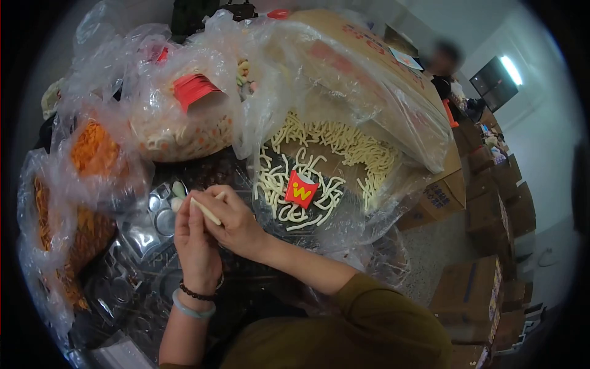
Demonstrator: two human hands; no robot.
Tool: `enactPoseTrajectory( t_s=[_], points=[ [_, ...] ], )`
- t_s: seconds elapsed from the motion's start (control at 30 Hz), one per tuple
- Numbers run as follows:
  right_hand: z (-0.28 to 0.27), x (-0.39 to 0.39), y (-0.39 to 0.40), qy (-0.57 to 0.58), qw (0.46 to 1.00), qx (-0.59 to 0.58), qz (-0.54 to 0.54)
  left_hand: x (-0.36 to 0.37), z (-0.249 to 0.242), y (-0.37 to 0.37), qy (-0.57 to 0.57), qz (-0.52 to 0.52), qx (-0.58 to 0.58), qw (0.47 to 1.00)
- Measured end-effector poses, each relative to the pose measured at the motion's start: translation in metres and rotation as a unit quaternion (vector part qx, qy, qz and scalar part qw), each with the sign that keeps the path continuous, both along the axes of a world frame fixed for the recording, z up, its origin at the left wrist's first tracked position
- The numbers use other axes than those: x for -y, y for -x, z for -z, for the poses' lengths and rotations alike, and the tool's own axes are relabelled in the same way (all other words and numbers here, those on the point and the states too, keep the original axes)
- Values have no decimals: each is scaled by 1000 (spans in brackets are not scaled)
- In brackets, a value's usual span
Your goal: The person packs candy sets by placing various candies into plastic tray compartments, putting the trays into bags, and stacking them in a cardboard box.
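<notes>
- The pale stick (206,211) sits pinched between my two hands, over the clear tray (138,243) near the table's middle.
- My left hand (195,243) has its fingers pressed on the stick's near end; my right hand (236,222) pinches the far end.
- I judge I'm seating a stick into a tray pocket; next calls for a steady, aimed placement.
- Just right lies the fries bag (326,178) with a red carton (301,189).
- Along the left edge, orange bags (92,154).

We hold a pale fry-shaped stick (206,211) between our left hand (195,243) and right hand (236,222), fingers pinched on it, above a clear plastic tray (138,246). Beyond our hands, an open bag of pale sticks (332,154) carries a red fry carton (301,189), and bags of orange pieces (92,154) sit at the table's left edge.
</notes>
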State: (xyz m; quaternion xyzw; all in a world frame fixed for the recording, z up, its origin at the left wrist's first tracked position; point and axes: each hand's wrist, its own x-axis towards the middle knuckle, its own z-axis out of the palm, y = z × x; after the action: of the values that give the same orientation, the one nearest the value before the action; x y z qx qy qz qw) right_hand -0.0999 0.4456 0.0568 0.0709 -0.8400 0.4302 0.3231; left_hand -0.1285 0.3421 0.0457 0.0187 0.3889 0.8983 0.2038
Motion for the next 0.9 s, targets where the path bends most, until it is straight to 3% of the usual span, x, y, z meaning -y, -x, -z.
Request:
enactPoseTrajectory(
  t_s=[0.17, 0.23, 0.27, 0.33, 0.37, 0.47, 0.57, 0.63, 0.77, 0.9],
  points=[
    [10, 40, -8, 123, 990, 24, -68, 49, 2, -7, 40, -69, 55, 995],
    [12, 55, -9, 413, 894, 130, -117, 76, 14, -7, 25, -37, 32, 999],
    [18, 54, -6, 415, 897, 104, -111, 86, 14, -8, 54, -52, 38, 996],
    [3, 42, -8, 518, 833, 160, -106, 112, 7, -15, 95, -59, 10, 994],
    [3, 33, -5, 508, 836, 178, -109, 130, 8, -18, 91, -32, -21, 995],
    [36, 3, 1, 360, 905, 192, -124, 181, 9, -30, 134, 44, -55, 988],
    [37, 20, 12, 42, 994, 57, -81, 214, 14, -36, 169, 74, -68, 981],
    [25, 34, 26, -112, 987, 22, -114, 226, 10, -40, 146, 67, -66, 985],
    [40, 49, 76, -316, 934, -70, -150, 243, 8, -43, 151, 20, -44, 987],
    [30, 105, 84, -337, 903, -172, -204, 268, 5, -22, 221, -46, -12, 974]
  ],
)
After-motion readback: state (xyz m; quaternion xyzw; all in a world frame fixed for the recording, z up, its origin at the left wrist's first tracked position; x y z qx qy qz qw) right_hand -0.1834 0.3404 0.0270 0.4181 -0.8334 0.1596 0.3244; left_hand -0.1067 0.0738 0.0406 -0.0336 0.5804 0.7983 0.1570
